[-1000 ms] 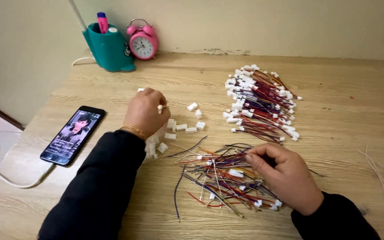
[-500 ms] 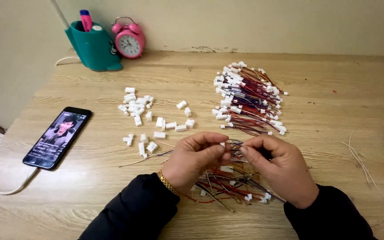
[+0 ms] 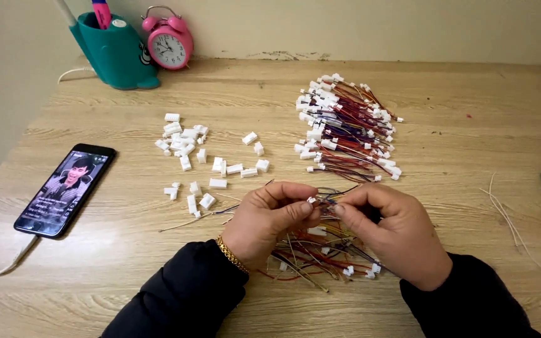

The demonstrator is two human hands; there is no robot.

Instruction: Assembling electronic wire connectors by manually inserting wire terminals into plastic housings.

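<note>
Head view, I see left hand [image 3: 269, 216] and right hand [image 3: 396, 231] fingers pinching one small white connector [image 3: 312, 200] (wires attached), loose wire pile [image 3: 314, 247] underneath on desk [image 3: 458, 144].

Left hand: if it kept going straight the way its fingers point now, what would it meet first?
The left hand points right, fingertips almost meeting the right hand over a small white connector. It would likely meet those fingers first, though depth is unclear.
</note>
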